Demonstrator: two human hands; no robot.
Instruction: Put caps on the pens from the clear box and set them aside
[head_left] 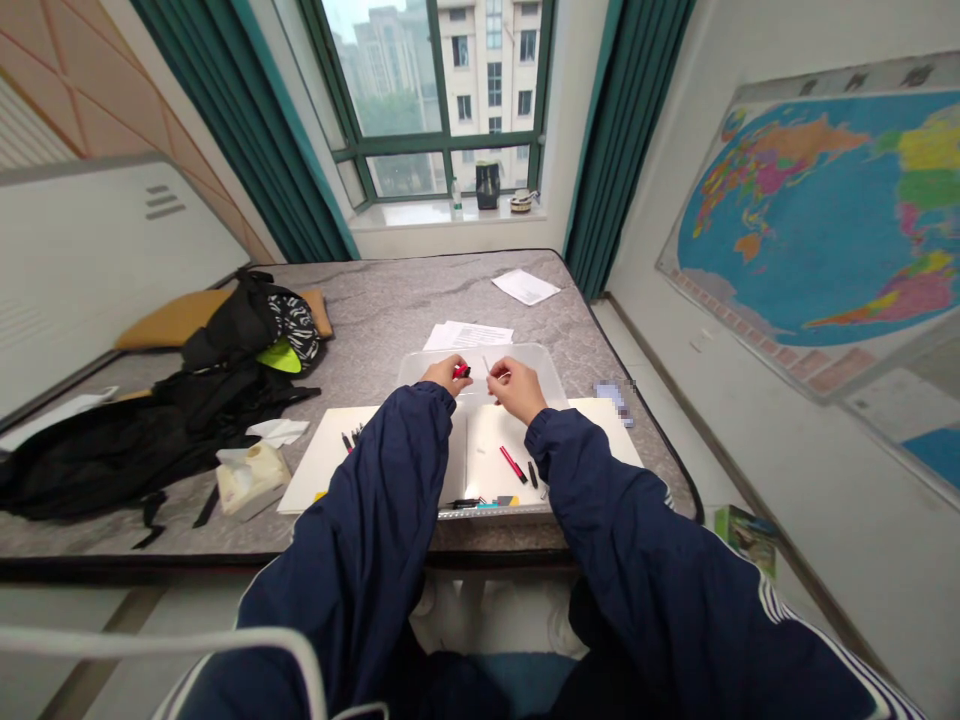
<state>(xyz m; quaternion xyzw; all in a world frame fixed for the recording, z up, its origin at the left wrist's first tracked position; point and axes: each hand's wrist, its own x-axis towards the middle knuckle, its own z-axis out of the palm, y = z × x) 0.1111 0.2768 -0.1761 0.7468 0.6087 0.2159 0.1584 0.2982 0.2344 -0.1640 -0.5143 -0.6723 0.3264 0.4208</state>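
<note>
A grey mattress [420, 290] bears a translucent plastic container [552, 376]. The right sleeve [600, 485] runs close by a red pen [513, 464] and a shorter black pen [532, 474]; brushing them could roll either away. Over the container, the left hand [444, 374] grips a red-and-black piece [462, 371], and the right hand [517, 388] pinches a thin pale stick [485, 364], which might slip from so slight a fingertip hold.

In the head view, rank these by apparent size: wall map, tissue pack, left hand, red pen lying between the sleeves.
1. Wall map
2. Tissue pack
3. Left hand
4. Red pen
</note>
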